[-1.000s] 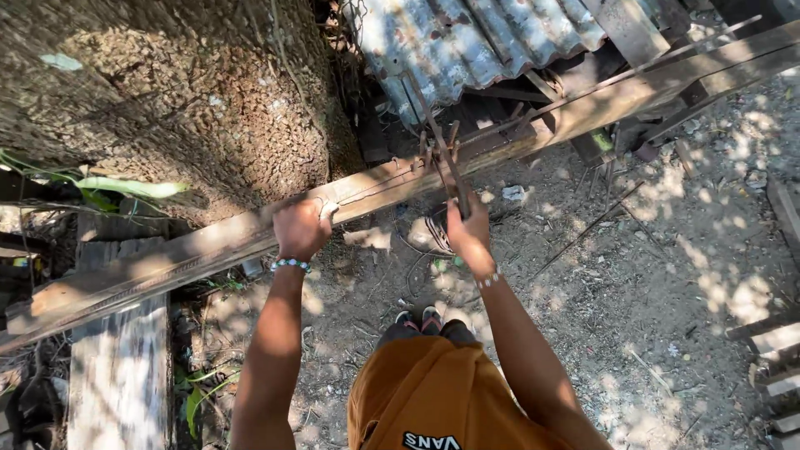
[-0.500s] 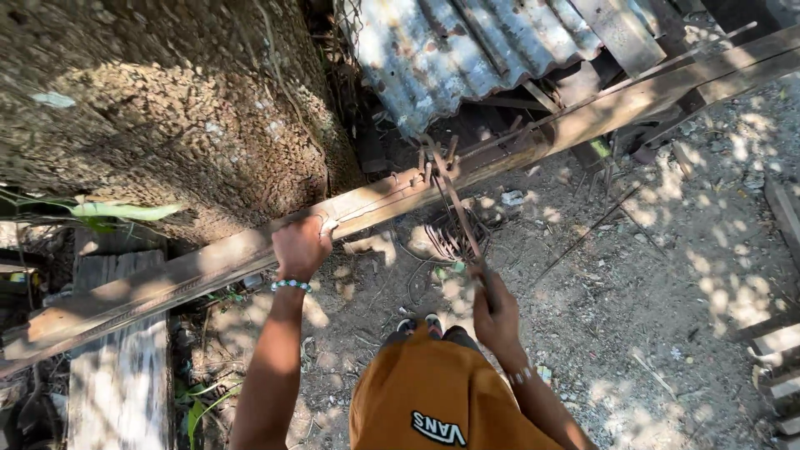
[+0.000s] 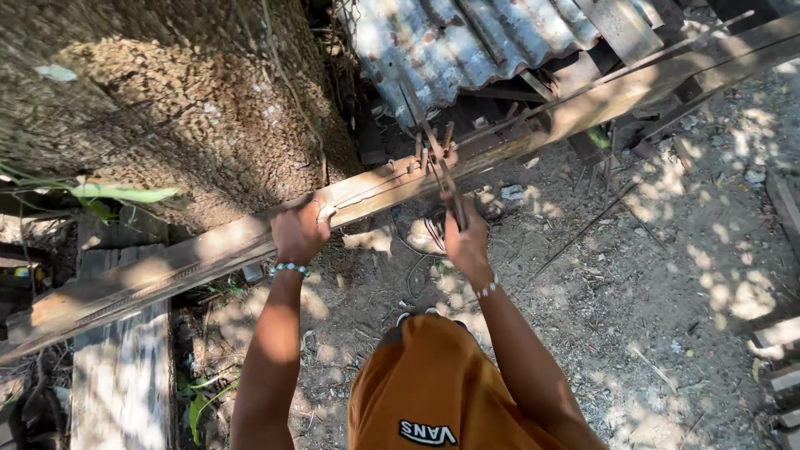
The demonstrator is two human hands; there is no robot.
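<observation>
A long weathered wooden plank (image 3: pixel 533 137) runs slanting from lower left to upper right, at about waist height. My left hand (image 3: pixel 300 233) grips its top edge, a beaded band on the wrist. My right hand (image 3: pixel 467 243) is closed round the lower end of a rusty metal bar (image 3: pixel 435 162), whose upper part lies against the plank among several bent rusty nails (image 3: pixel 429 150). I wear orange shorts.
A big rough tree trunk (image 3: pixel 167 108) fills the upper left. Corrugated metal sheets (image 3: pixel 467 42) lean behind the plank. Old boards (image 3: pixel 125 367) lie at lower left, more timber at the right edge (image 3: pixel 779 342). Dirt ground with twigs and dappled light lies below.
My right hand pulled the bar's handle down and back towards me, then came up again closer to the plank. My left hand kept its hold on the plank.
</observation>
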